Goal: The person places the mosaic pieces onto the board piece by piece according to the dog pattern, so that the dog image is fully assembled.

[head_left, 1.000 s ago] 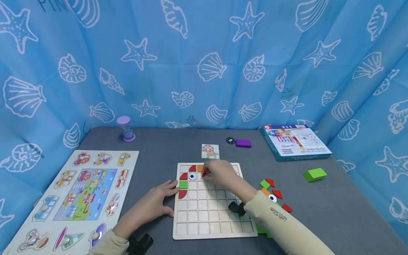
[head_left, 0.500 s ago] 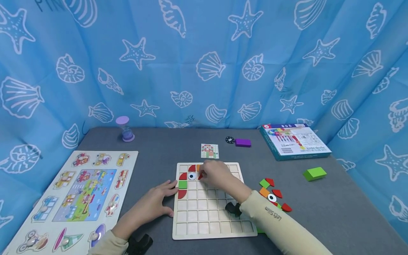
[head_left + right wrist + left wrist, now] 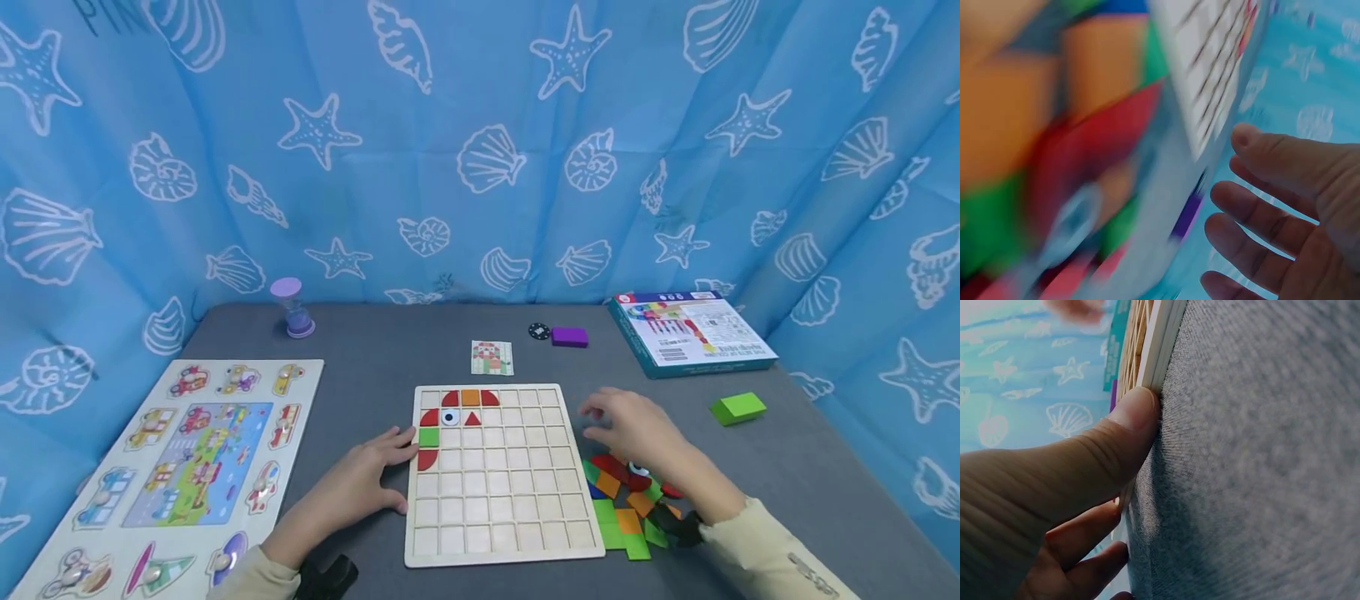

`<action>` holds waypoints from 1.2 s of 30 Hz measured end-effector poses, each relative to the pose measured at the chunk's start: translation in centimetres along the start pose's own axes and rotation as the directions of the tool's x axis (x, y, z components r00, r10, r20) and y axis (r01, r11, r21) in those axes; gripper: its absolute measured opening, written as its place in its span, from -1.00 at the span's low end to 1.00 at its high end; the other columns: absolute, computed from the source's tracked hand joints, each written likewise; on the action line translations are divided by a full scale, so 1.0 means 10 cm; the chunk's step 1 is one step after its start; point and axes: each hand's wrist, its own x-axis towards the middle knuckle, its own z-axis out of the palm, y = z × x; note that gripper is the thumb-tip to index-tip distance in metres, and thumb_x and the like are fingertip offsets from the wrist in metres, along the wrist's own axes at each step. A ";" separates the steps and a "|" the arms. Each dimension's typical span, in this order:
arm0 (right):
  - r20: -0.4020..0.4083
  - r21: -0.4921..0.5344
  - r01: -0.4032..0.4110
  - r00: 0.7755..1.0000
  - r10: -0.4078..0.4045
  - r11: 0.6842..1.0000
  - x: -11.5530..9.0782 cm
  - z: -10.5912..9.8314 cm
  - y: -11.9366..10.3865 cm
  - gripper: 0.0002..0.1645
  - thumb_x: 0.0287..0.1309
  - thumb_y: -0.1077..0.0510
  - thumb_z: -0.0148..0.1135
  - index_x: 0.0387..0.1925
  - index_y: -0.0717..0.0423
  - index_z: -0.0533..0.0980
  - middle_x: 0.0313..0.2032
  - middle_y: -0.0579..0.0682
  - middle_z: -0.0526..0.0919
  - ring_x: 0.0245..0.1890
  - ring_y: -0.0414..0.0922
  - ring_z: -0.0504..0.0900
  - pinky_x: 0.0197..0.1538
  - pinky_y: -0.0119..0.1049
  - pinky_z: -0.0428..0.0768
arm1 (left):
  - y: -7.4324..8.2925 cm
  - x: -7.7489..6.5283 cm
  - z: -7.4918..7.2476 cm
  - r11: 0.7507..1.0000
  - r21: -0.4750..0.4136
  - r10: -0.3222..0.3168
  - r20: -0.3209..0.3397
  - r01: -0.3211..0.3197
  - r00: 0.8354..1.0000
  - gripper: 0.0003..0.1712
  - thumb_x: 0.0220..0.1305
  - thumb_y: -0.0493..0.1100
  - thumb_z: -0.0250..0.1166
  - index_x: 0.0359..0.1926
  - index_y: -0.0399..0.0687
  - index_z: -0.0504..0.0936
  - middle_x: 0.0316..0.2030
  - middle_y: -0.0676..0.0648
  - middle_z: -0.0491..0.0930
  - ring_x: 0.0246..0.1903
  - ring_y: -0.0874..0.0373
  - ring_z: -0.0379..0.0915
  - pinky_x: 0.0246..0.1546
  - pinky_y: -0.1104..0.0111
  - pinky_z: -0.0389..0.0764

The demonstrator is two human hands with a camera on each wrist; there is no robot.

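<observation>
A wooden grid board [image 3: 517, 517] lies on the table. In its upper left cells sit red quarter-round tiles, an orange square tile [image 3: 470, 397], a green square tile [image 3: 428, 437], a white eye tile [image 3: 449, 417] and a red triangle tile [image 3: 472, 419]. My left hand [image 3: 363, 475] rests against the board's left edge, and the left wrist view shows the thumb [image 3: 1132, 415] touching that edge. To the right of the board, my right hand [image 3: 637, 429] hovers above a pile of coloured tiles [image 3: 628, 521], fingers relaxed and holding nothing. The hand and forearm hide part of the pile.
Behind the board lies a small pattern card [image 3: 492, 358], with a black disc [image 3: 539, 332] and a purple block [image 3: 570, 337] nearby. At left are a vehicle puzzle [image 3: 300, 383] and an hourglass [image 3: 293, 308]; at right, a box [image 3: 693, 333] and a green block [image 3: 738, 408].
My right hand has let go of the red triangle tile, which lies in a cell beside the eye tile. The hand has moved right to the tile pile. My left hand stays put.
</observation>
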 end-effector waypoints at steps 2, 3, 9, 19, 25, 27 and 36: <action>0.020 -0.002 -0.051 0.999 0.051 0.999 -0.15 -0.02 0.18 -0.78 -0.16 0.12 0.37 -0.35 -0.02 0.59 -0.45 -0.16 0.52 -0.47 -0.22 0.42 -0.38 -0.30 0.48 | 0.00 0.00 0.01 1.000 0.002 -0.001 -0.001 0.001 1.000 -0.13 -0.34 -0.03 0.49 0.14 -0.04 0.43 0.23 -0.03 0.26 0.27 -0.04 0.03 0.12 -0.07 0.17; 0.033 -0.004 -0.074 0.997 0.074 0.997 -0.22 -0.02 0.26 -0.79 -0.17 0.12 0.37 -0.37 -0.01 0.59 -0.47 -0.16 0.51 -0.49 -0.22 0.42 -0.39 -0.31 0.47 | 0.01 0.00 0.01 1.000 0.004 0.001 -0.002 -0.001 1.000 -0.13 -0.34 -0.03 0.49 0.14 -0.04 0.43 0.23 -0.03 0.26 0.27 -0.04 0.03 0.12 -0.08 0.17; 0.094 -0.005 -0.165 0.982 0.165 0.986 -0.42 0.01 0.48 -0.81 -0.18 0.09 0.37 -0.41 -0.03 0.58 -0.53 -0.16 0.45 -0.54 -0.22 0.37 -0.45 -0.34 0.42 | 0.01 0.00 0.01 1.000 0.007 -0.002 -0.004 0.002 1.000 -0.13 -0.33 -0.03 0.49 0.14 -0.06 0.42 0.23 -0.04 0.26 0.27 -0.04 0.04 0.12 -0.02 0.20; 0.143 0.020 -0.233 0.963 0.228 0.972 -0.45 0.14 0.49 -0.77 -0.19 0.12 0.38 -0.36 0.00 0.58 -0.58 -0.13 0.37 -0.55 -0.19 0.33 -0.49 -0.35 0.32 | 0.02 0.00 0.01 1.000 0.007 -0.024 0.005 0.024 1.000 -0.12 -0.32 -0.01 0.49 0.16 -0.01 0.41 0.24 0.00 0.24 0.28 -0.01 0.01 0.12 -0.07 0.16; 0.139 -0.008 -0.216 0.967 0.215 0.976 -0.44 0.14 0.48 -0.79 -0.20 0.09 0.38 -0.43 0.00 0.56 -0.59 -0.13 0.36 -0.56 -0.19 0.32 -0.51 -0.35 0.30 | 0.02 0.00 0.00 1.000 0.009 0.001 -0.001 -0.001 1.000 -0.13 -0.32 -0.03 0.49 0.15 -0.04 0.41 0.24 -0.02 0.25 0.28 -0.03 0.03 0.12 -0.06 0.17; 0.139 -0.020 -0.209 0.968 0.210 0.978 -0.44 0.12 0.47 -0.78 -0.20 0.08 0.38 -0.43 0.02 0.56 -0.58 -0.13 0.36 -0.57 -0.19 0.32 -0.51 -0.35 0.31 | 0.02 0.00 0.00 1.000 0.009 0.007 -0.002 -0.007 1.000 -0.13 -0.32 -0.03 0.49 0.15 -0.04 0.42 0.24 -0.03 0.25 0.27 -0.04 0.03 0.12 -0.06 0.17; 0.062 0.025 -0.098 0.993 0.096 0.995 -0.22 -0.03 0.18 -0.79 -0.14 0.08 0.34 -0.37 0.00 0.56 -0.44 -0.14 0.54 -0.46 -0.21 0.44 -0.35 -0.26 0.50 | 0.01 0.00 0.00 1.000 -0.004 -0.009 -0.001 0.009 1.000 -0.12 -0.33 -0.03 0.49 0.15 -0.03 0.41 0.24 -0.02 0.24 0.28 -0.03 0.01 0.13 -0.05 0.17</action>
